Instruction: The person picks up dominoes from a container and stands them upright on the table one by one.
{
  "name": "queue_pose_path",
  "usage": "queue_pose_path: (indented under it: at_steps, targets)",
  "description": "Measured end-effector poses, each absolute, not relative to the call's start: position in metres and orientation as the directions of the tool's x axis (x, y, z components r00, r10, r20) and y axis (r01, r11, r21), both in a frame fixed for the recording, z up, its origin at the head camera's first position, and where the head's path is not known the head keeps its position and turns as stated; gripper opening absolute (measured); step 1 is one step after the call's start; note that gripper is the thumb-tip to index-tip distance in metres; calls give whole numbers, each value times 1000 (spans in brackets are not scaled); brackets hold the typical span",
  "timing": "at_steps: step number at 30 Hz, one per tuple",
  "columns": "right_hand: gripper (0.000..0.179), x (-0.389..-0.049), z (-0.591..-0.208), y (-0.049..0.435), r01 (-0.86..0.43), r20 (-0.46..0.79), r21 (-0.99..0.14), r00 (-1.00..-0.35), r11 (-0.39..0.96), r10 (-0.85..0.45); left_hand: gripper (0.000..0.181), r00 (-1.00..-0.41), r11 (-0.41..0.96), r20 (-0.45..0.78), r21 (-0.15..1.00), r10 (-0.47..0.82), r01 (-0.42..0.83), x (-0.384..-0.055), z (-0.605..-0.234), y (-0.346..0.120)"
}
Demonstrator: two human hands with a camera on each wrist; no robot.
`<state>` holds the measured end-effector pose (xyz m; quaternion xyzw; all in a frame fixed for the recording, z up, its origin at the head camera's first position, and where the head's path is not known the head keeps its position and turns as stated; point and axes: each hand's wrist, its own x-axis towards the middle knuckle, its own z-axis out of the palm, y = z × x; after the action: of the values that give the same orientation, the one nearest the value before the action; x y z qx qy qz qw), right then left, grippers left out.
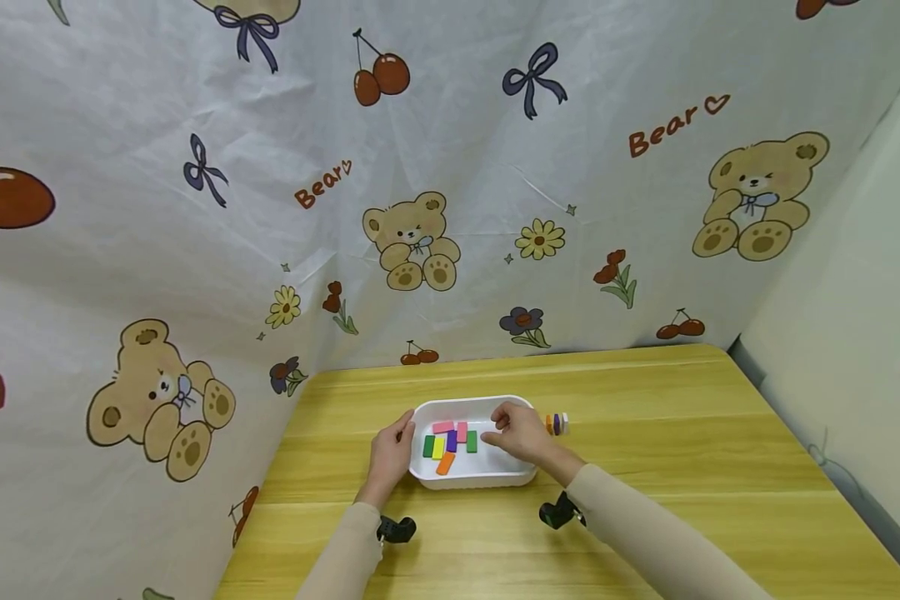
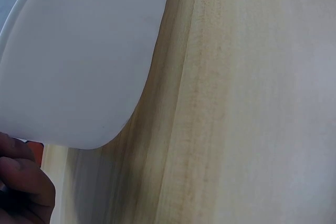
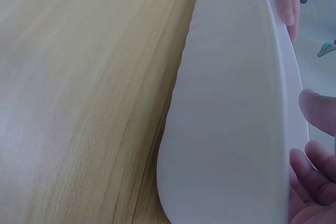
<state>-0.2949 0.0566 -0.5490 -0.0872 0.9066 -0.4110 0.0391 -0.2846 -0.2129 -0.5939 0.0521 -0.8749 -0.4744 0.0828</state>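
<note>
A white plastic tray [image 1: 468, 482] sits on the table with several small coloured blocks lying flat inside, among them an orange block [image 1: 446, 463], a yellow block [image 1: 438, 448], a purple block [image 1: 452, 441] and a green block [image 1: 472, 442]. My left hand [image 1: 392, 457] holds the tray's left end, its fingers partly seen in the left wrist view. Over the tray's right end hovers my right hand [image 1: 523, 433], to the right of the green block. In the right wrist view its thumb [image 3: 319, 109] stands apart from the loosely bent fingers, with nothing seen between them.
Just right of the tray, partly behind the right hand, small blocks stand in a row, including a white block [image 1: 566, 423]. The wooden table [image 1: 645, 467] extends right and forward. A patterned cloth [image 1: 465, 150] hangs behind it.
</note>
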Motion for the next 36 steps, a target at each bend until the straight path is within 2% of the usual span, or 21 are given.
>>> queue_pose_path:
  at_steps: [13,27,36]
  targets:
    - [36,-299,-553,47,-175,30,-722,-975,670,-222,40,-983,531,83,847,-166,-18,-284,-592,-212]
    - [39,-307,-566,33,-127,-17,-721,-979,681,-201,39,-981,547,104,837,-165,-3,-286,-593,-216]
    - [37,-311,-571,29,-117,-41,-722,-977,682,-211,40,-983,525,73,850,-169,-27,-284,-592,-213]
